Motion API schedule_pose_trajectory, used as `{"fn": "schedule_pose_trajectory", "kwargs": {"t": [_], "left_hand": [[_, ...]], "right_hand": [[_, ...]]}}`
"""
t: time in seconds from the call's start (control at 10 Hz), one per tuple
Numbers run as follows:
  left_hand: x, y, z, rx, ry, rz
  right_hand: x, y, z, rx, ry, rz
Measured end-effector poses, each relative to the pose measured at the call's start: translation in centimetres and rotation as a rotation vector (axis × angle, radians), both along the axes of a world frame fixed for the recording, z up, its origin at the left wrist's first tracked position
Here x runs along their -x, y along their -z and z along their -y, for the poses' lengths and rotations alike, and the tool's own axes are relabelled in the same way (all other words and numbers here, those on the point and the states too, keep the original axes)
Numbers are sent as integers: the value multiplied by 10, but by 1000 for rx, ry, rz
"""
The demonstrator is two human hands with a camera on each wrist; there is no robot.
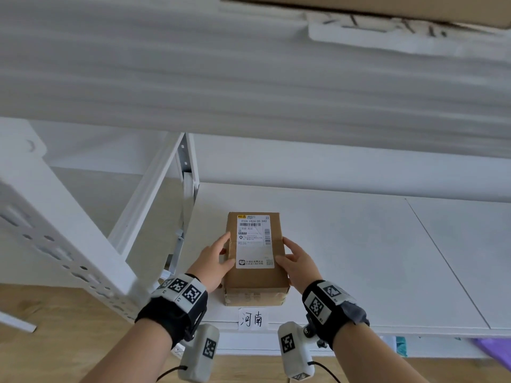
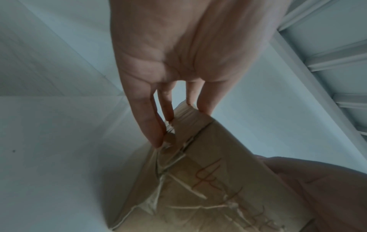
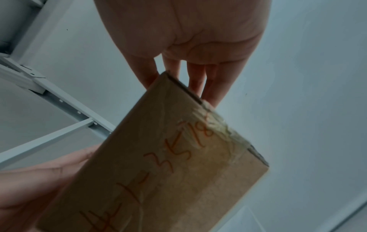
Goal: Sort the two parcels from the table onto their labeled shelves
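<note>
I hold the brown box [image 1: 255, 255] between my left hand [image 1: 214, 262] and my right hand [image 1: 297, 262], fingers curled around its sides, over the white shelf [image 1: 359, 258].

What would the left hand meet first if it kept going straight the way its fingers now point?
Probably nothing soon. The left hand grips the cardboard parcel and points deeper along the white shelf, where the board ahead looks bare. The first obstacle would likely be the back wall, though depth is unclear.
</note>
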State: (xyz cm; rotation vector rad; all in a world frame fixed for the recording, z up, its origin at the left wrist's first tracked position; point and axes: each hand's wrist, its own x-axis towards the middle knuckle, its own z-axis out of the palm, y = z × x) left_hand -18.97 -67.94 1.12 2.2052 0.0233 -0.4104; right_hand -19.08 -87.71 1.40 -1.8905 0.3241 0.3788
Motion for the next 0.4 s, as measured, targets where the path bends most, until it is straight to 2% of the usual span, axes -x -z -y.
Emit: {"fn": "schedule_pose_trajectory", "kwargs": {"t": [0.1, 0.3, 0.4], "left_hand": [[1, -4, -1, -15, -3, 6], [6, -11, -3, -130, -12, 68], [8, -19, -5, -159, -32, 154]], "right_hand": [[1, -2, 2, 29, -4, 9], [6, -13, 4, 218, -43, 74], [7, -20, 4, 294, -19, 144]]}}
